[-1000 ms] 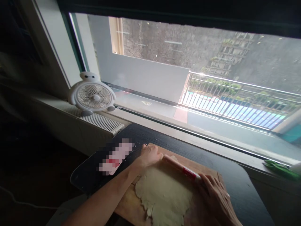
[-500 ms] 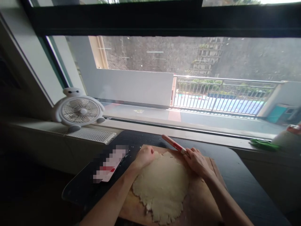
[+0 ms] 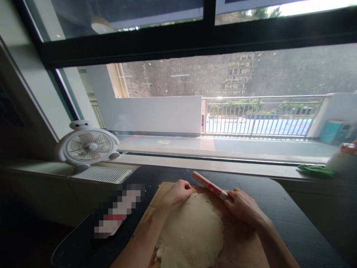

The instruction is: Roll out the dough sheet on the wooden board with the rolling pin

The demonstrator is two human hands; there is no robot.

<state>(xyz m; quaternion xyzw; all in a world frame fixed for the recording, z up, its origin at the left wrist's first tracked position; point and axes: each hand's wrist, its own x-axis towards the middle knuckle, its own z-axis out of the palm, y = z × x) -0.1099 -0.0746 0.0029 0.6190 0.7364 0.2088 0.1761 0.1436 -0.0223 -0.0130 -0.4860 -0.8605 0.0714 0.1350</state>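
A pale, rolled-out sheet of dough with a ragged edge lies on a brown board. My left hand has its fingers pinched together at the dough's far edge, where a small bit of dough shows by the fingertips. In my right hand is one end of a slim rolling pin with red printing. The pin slants up and left, just beyond the dough. My right fingers are wrapped round it, and its near end is hidden in the hand.
The board rests on a black table. A pixelated pink and red item lies on the left. A white fan stands left by the window. A green cloth lies on the sill at right.
The view has tilted up, so everything sits lower. My left hand has moved rightward along the dough's far edge. My right hand still holds the rolling pin and has shifted slightly right.
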